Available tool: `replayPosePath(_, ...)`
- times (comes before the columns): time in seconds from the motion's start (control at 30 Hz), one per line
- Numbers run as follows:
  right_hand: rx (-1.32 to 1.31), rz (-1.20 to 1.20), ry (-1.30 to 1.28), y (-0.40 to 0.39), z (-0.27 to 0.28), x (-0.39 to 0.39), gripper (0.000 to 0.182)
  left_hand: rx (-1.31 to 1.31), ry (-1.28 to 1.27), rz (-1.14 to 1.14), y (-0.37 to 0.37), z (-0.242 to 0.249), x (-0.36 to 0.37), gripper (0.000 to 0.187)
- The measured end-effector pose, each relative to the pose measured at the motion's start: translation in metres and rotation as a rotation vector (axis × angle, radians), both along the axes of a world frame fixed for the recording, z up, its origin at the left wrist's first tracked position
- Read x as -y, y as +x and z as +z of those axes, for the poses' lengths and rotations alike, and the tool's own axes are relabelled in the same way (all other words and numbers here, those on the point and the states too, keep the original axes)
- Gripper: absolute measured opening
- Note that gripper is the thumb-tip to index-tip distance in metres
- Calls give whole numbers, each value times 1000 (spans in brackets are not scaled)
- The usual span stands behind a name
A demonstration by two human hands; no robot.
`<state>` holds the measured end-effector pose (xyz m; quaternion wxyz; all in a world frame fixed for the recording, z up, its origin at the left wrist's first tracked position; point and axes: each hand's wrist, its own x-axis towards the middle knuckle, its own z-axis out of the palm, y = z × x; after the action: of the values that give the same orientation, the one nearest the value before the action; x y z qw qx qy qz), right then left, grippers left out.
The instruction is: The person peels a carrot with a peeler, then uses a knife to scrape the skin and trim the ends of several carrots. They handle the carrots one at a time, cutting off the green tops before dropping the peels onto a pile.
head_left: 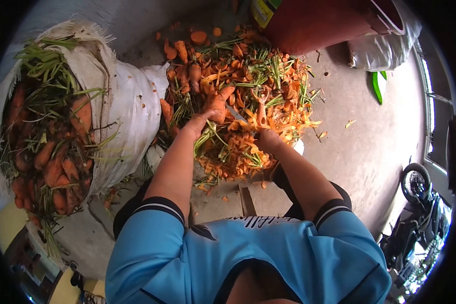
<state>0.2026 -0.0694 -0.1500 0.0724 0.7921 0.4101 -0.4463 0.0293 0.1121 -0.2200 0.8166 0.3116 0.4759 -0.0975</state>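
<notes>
My left hand (207, 112) is closed around a carrot (227, 92), whose tip points up and to the right. My right hand (262, 117) grips a knife, its handle hidden in the fingers. The knife blade (236, 114) reaches left toward the carrot; whether it touches cannot be made out. Beneath both hands lies a broad heap of carrot peelings (233, 147) mixed with green stems and cut pieces. A few larger carrots (194, 76) rest on the heap beyond my left hand.
A white woven sack (131, 109) full of carrots with stems lies open at the left. A red bucket (319, 25) stands at the far side, with a plastic bag (382, 48) beside it. A motorcycle (420, 218) is at the right.
</notes>
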Motion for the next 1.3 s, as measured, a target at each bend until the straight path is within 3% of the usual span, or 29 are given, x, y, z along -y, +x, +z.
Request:
replayPosePath(0.13,53,-78,158,12,33,-5,38,-10,171,120,-15,48,2,51)
replayPosePath(0.17,54,-113,214,16,38,-1,39,15,100,237,-19,57,3,49)
replayPosePath(0.23,53,-190,382,16,67,1,39,221,60,281,-32,38,-3,52)
replayPosePath(0.27,-48,-289,313,15,88,-2,35,323,38,299,-37,33,-5,54)
replayPosePath(0.33,-258,-480,167,10,136,-9,29,357,-10,295,-32,106,-1,55)
replayPosePath(0.4,-371,-569,324,-3,167,-2,26,318,40,307,-29,154,5,50)
replayPosePath(0.47,-451,-650,468,-12,181,4,25,383,89,281,-32,172,9,53)
replayPosePath(0.57,-109,-388,795,-25,171,11,19,428,210,305,-36,196,24,57)
replayPosePath(0.67,23,-222,809,-47,194,6,15,411,263,313,-43,221,40,64)
replayPosePath(0.7,-77,-150,835,-51,204,3,15,399,251,301,-45,228,46,66)
replayPosePath(0.8,83,-72,910,-36,166,-5,18,423,146,324,-51,238,61,69)
replayPosePath(0.83,141,-244,671,-30,183,-14,22,396,125,350,-51,245,66,65)
replayPosePath(0.87,83,-387,599,-19,193,-20,22,374,105,376,-50,248,68,61)
replayPosePath(0.93,99,-446,773,-11,180,-19,22,405,116,310,-53,236,66,62)
replayPosePath(1.0,24,-334,886,-16,169,-16,22,438,107,262,-51,225,66,63)
replayPosePath(1.03,91,-266,893,-19,164,-17,23,453,100,238,-49,221,63,63)
replayPosePath(1.13,10,-351,832,-15,151,-19,20,426,8,252,-40,217,61,64)
replayPosePath(1.17,-224,-522,650,-11,151,-20,21,404,-31,273,-37,218,60,64)
replayPosePath(1.3,-514,-699,503,-14,152,-23,27,336,10,247,-31,217,56,61)
